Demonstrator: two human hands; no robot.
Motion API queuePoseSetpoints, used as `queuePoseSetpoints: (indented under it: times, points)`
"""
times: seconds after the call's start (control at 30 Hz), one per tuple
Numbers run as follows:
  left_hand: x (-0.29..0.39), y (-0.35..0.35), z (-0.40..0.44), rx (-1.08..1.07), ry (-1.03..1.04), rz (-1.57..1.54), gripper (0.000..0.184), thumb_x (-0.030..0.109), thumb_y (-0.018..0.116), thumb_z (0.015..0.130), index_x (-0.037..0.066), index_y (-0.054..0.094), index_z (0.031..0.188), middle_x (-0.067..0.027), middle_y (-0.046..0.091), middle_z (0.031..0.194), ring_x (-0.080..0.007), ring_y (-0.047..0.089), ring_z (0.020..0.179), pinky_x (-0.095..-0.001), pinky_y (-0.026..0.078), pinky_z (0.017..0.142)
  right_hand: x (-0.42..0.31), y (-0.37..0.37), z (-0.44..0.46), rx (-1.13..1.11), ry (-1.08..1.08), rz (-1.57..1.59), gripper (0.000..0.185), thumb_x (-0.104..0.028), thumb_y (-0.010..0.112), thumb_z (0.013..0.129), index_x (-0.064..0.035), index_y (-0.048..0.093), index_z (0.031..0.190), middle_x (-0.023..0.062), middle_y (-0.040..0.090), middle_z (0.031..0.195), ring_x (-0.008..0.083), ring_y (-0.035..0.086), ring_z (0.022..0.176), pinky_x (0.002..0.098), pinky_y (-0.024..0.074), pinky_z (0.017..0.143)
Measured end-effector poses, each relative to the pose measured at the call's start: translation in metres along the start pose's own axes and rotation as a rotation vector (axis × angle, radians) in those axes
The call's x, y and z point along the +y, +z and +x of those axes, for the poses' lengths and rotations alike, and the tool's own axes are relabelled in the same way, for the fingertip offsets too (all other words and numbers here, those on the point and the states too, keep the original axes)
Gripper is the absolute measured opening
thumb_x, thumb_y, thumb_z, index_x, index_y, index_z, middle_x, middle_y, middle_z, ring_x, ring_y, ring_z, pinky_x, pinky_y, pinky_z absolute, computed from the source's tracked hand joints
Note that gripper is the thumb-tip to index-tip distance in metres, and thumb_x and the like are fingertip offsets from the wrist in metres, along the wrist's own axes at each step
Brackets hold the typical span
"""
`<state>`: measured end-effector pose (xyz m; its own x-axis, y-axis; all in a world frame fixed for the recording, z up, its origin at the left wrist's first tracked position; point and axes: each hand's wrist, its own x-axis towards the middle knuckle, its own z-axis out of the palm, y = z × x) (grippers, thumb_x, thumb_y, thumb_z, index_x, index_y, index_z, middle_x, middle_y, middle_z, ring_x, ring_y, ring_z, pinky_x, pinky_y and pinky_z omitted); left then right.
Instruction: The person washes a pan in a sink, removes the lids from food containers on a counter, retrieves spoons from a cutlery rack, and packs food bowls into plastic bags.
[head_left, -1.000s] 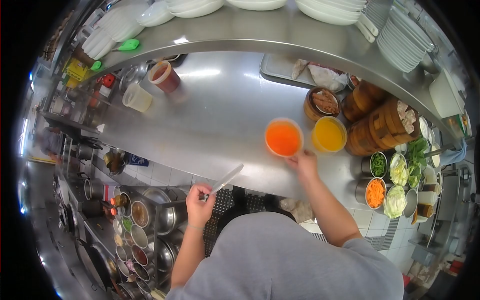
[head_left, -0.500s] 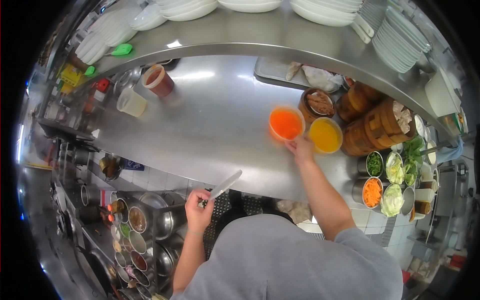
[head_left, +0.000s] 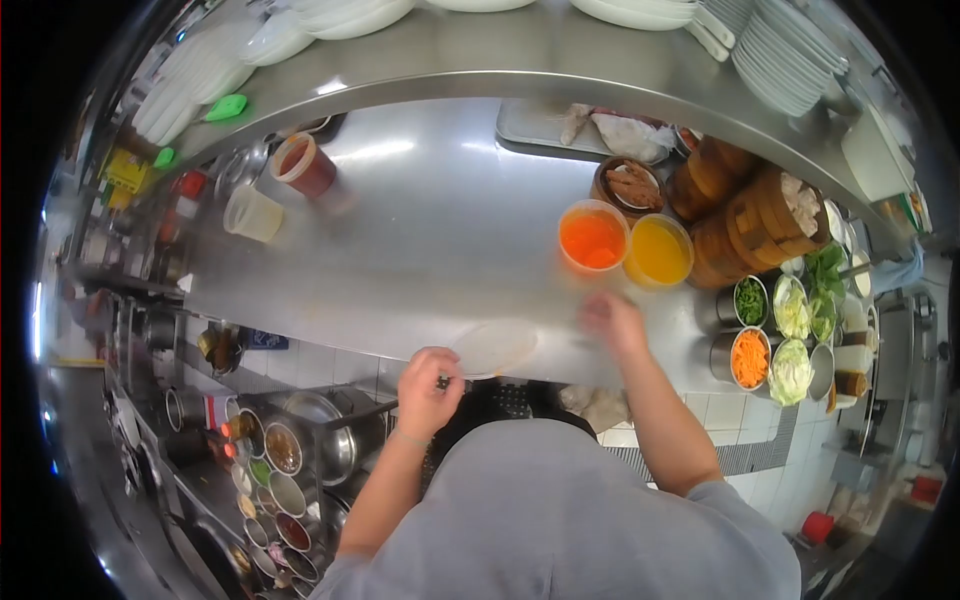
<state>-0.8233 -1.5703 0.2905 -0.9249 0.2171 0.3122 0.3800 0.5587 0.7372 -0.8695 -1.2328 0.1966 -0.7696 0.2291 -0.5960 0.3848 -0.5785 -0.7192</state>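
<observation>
A clear round plastic lid [head_left: 497,349] lies nearly flat over the front edge of the steel counter, seen faintly. My left hand [head_left: 430,388] is closed with its fingertips at the lid's left rim, seemingly pinching it. My right hand [head_left: 612,322] hangs over the counter, its fingers smeared by motion, apart from any container. Beyond it stands a clear tub of orange-red liquid [head_left: 593,237], with a tub of yellow liquid [head_left: 659,251] close on its right. Both tubs are uncovered.
Behind the tubs are a bamboo steamer with brown food [head_left: 632,186] and stacked steamers [head_left: 745,232]. Metal pots of shredded carrot [head_left: 750,358] and greens stand right. A red-filled tub [head_left: 304,167] and a pale tub [head_left: 254,214] stand left. A plate-laden shelf [head_left: 480,85] crosses above.
My right hand has let go of the orange-red tub and drawn back toward me. The lid at my left hand has turned from tilted to nearly flat and moved right.
</observation>
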Motion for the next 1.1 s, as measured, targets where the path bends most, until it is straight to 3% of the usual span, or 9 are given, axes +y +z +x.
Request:
queuePoseSetpoints:
  times: [0.17,0.43,0.63,0.73,0.77,0.83,0.87,0.93,1.1]
  points:
    - [0.006,0.019,0.030,-0.197,0.381,0.051,0.023,-0.001,0.072,0.067,0.010,0.056,0.079,-0.0072,0.066,0.096,-0.0289,0.064,0.089,-0.0370,0.053,0.074,0.007,0.023,-0.113,-0.266,0.283,-0.043,0.030,-0.027,0.051,0.099,-0.0017,0.059,0.112,0.0131,0.067,0.102,0.0276,0.067,0.088,0.0382,0.0569,0.072]
    - [0.005,0.051,0.043,-0.468,0.746,-0.130,0.019,0.001,0.072,0.069,0.009,0.058,0.079,-0.0050,0.062,0.105,-0.0272,0.065,0.094,-0.0362,0.055,0.076,0.053,0.002,-0.201,0.097,0.007,0.306,0.026,-0.022,0.052,0.098,-0.0008,0.059,0.112,0.0133,0.068,0.095,0.0233,0.068,0.081,0.0347,0.0578,0.069]
    - [0.032,0.070,0.022,-0.564,0.856,-0.296,0.023,-0.001,0.069,0.072,0.006,0.062,0.093,-0.0113,0.063,0.114,-0.0326,0.062,0.104,-0.0394,0.052,0.088,0.098,-0.029,-0.258,0.291,-0.123,0.402,0.020,-0.013,0.057,0.095,0.0000,0.058,0.111,0.0134,0.067,0.093,0.0243,0.069,0.079,0.0348,0.0576,0.069]
    - [0.041,0.078,-0.002,-0.621,0.512,-0.305,0.039,0.003,0.068,0.080,0.004,0.057,0.118,-0.0148,0.062,0.121,-0.0332,0.063,0.107,-0.0395,0.050,0.095,0.112,-0.049,-0.281,0.363,-0.165,0.427,0.019,-0.014,0.056,0.096,-0.0001,0.057,0.109,0.0133,0.067,0.092,0.0235,0.069,0.078,0.0340,0.0574,0.068]
    - [0.036,0.087,-0.013,-0.615,0.527,-0.303,0.039,0.003,0.068,0.080,0.004,0.057,0.118,-0.0148,0.062,0.121,-0.0332,0.063,0.107,-0.0395,0.050,0.095,0.115,-0.056,-0.287,0.387,-0.173,0.432,0.019,-0.014,0.055,0.096,-0.0002,0.058,0.109,0.0131,0.067,0.092,0.0227,0.068,0.077,0.0334,0.0573,0.067]
    - [0.026,0.108,-0.040,-0.839,0.001,-0.580,0.032,0.011,0.067,0.089,0.004,0.059,0.119,-0.0109,0.065,0.115,-0.0227,0.064,0.105,-0.0346,0.050,0.093,0.122,-0.071,-0.301,0.394,-0.192,0.426,0.018,-0.014,0.055,0.096,-0.0005,0.058,0.108,0.0126,0.067,0.091,0.0219,0.068,0.076,0.0328,0.0572,0.067]
    - [0.024,0.119,-0.052,-0.832,0.011,-0.577,0.032,0.011,0.067,0.089,0.004,0.059,0.119,-0.0109,0.065,0.115,-0.0227,0.064,0.105,-0.0346,0.050,0.093,0.126,-0.080,-0.309,0.407,-0.195,0.416,0.018,-0.015,0.055,0.096,-0.0008,0.058,0.107,0.0120,0.068,0.089,0.0211,0.068,0.075,0.0321,0.0571,0.067]
    - [0.027,0.138,-0.074,-1.023,-0.259,-0.709,0.028,0.019,0.064,0.096,0.003,0.061,0.118,-0.0064,0.067,0.109,-0.0142,0.063,0.101,-0.0298,0.049,0.089,0.132,-0.099,-0.330,0.404,-0.203,0.409,0.018,-0.015,0.055,0.097,-0.0011,0.058,0.106,0.0116,0.068,0.088,0.0205,0.068,0.074,0.0318,0.0571,0.066]
    - [0.079,0.171,-0.129,-1.077,-0.272,-0.672,0.026,0.021,0.061,0.098,0.004,0.061,0.117,-0.0029,0.066,0.108,-0.0123,0.062,0.099,-0.0286,0.050,0.085,0.154,-0.166,-0.384,0.435,-0.258,0.435,0.018,-0.018,0.057,0.097,-0.0018,0.057,0.105,0.0118,0.068,0.087,0.0202,0.068,0.072,0.0317,0.0572,0.064]
